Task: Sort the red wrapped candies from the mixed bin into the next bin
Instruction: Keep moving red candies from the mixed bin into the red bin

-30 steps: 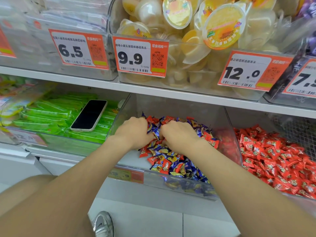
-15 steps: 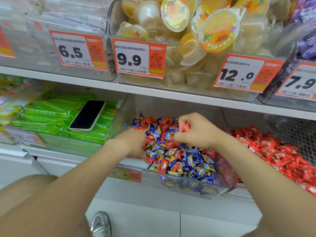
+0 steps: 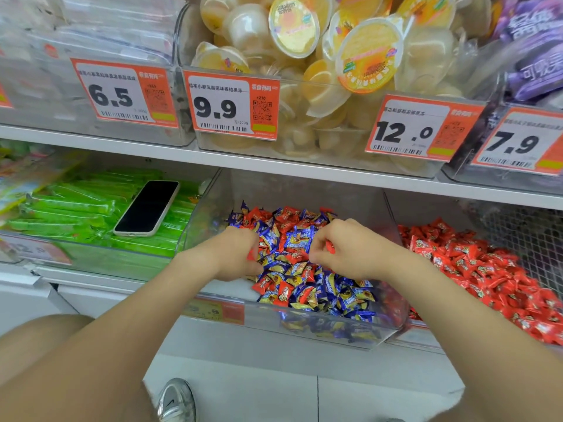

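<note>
A red wrapped candy (image 3: 330, 248) is pinched by the right hand (image 3: 353, 254); what is held by the left hand (image 3: 234, 254) cannot be told. The slick wrapper could be dropped.

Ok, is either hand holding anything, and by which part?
The right hand pinches a red wrapped candy in its fingertips; which end cannot be told. The left hand curls over something red, likely another.

Hidden, cropped, blurred
The left hand (image 3: 234, 254) hides its own fingertips; the next bin (image 3: 423, 338) runs off the right edge; the price tag (image 3: 214, 310) on the mixed bin (image 3: 262, 318) is blurred.
</note>
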{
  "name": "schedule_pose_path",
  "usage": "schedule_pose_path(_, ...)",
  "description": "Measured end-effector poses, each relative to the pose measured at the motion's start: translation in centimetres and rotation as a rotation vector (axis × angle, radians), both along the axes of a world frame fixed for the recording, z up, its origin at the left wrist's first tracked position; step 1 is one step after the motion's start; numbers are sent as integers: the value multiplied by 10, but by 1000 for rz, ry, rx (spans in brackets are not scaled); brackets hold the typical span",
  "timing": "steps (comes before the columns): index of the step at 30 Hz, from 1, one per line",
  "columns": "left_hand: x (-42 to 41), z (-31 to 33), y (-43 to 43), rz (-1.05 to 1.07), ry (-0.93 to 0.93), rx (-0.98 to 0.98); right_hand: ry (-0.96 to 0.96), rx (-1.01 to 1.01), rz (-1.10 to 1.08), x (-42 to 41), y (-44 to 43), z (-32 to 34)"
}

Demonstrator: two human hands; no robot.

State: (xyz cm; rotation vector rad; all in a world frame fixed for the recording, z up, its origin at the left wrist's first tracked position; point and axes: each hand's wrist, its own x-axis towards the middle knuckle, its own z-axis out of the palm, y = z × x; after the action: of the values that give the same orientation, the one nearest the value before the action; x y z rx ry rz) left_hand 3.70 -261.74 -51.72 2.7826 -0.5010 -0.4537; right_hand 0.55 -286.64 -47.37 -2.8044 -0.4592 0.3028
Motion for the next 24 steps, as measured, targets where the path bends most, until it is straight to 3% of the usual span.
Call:
schedule_pose_path(6,-11,13,-9,-50,-8,-299,11,-226,57,-2,12,-15)
schedule_pose_path(16,-7,-9,-13,-77,-22,63,-32,-215,68,0,13,-27)
schedule_pose_path(21,-5,-14,-16,-99,10,50,-79,-216,121,1,17,-31)
schedule_pose_path(24,0,-16,-13,-123,18,48,-143,-5,25,-1,22,-17)
